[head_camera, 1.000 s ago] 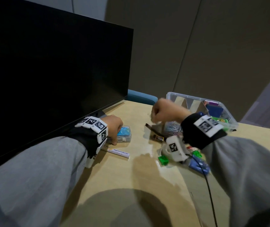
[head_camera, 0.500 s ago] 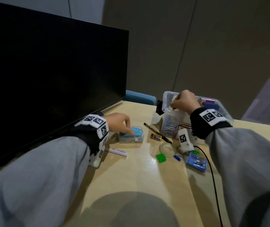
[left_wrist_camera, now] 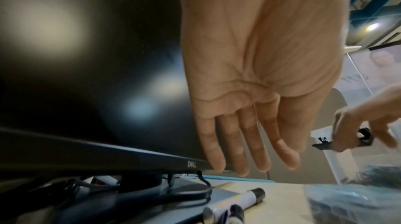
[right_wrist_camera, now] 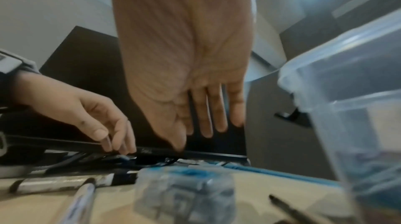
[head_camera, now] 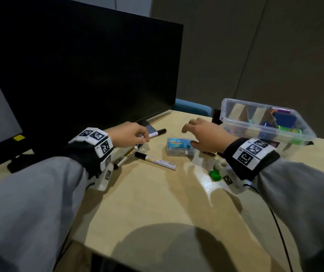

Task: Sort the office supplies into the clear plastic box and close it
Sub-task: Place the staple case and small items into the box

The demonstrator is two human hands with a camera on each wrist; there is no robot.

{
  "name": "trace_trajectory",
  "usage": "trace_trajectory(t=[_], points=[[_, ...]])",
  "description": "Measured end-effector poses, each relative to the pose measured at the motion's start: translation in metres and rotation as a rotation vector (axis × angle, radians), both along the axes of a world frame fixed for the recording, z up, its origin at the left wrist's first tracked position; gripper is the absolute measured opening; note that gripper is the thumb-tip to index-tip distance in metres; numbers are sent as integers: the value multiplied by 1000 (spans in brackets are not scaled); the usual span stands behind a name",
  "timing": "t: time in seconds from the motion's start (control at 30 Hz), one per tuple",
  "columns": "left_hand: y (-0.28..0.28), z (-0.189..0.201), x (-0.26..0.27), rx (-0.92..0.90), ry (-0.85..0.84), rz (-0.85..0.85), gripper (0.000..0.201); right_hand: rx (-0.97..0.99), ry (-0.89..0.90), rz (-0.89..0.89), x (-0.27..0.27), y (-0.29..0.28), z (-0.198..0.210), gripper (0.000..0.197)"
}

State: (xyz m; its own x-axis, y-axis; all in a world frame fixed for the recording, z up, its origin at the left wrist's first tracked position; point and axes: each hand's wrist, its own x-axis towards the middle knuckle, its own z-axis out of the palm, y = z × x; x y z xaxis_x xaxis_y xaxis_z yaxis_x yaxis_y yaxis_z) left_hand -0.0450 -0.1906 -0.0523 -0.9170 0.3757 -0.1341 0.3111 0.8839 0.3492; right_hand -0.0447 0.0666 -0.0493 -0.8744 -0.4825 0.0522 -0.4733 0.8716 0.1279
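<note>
Here the clear plastic box (head_camera: 265,122) sits open at the far right of the desk (head_camera: 157,203), near its far edge, with coloured supplies already lying inside and a black latch on its near-left corner. The right hand (head_camera: 206,137) hovers palm down between that box and a small clear case with a blue label (head_camera: 179,147), fingers spread and relaxed, holding nothing; the case lies flat on the desk just under its thumb side. The left hand (head_camera: 128,134) is over by the foot of the black monitor (head_camera: 82,75) along the desk's left edge, fingers extended and only loosely bent above a white marker with a black cap (head_camera: 156,133). From the head view I cannot tell whether the fingertips touch that marker; the left wrist view shows the palm open with nothing in it. Two more markers (head_camera: 158,160) lie nearer the middle of the desk, crossing toward the left wrist. A green clip (head_camera: 215,174) rests beside the right wrist, and a thin black pen (right_wrist_camera: 290,210) lies near the box.
</note>
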Motion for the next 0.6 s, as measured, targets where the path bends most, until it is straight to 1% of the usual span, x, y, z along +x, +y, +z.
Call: trace_trajectory(t=[0.07, 0.13, 0.23, 0.33, 0.5, 0.6], points=[[3, -5, 5, -68, -1, -9, 19, 52, -128, -59, -2, -13, -9, 63], [7, -10, 9, -183, -5, -21, 29, 51, -223, -125, -4, -20, -17, 72], [17, -19, 16, -342, -48, -25, 44, 78, -250, -160, -6, -23, -25, 70], [31, -30, 21, -442, -80, -34, 46, 65, -242, -193, -7, -23, -29, 73], [71, -48, 38, -485, -66, -99, 48, 59, -310, -235, -4, -15, -27, 80], [98, -67, 43, -524, -49, -130, 51, 83, -306, -279, -3, -8, -27, 78]])
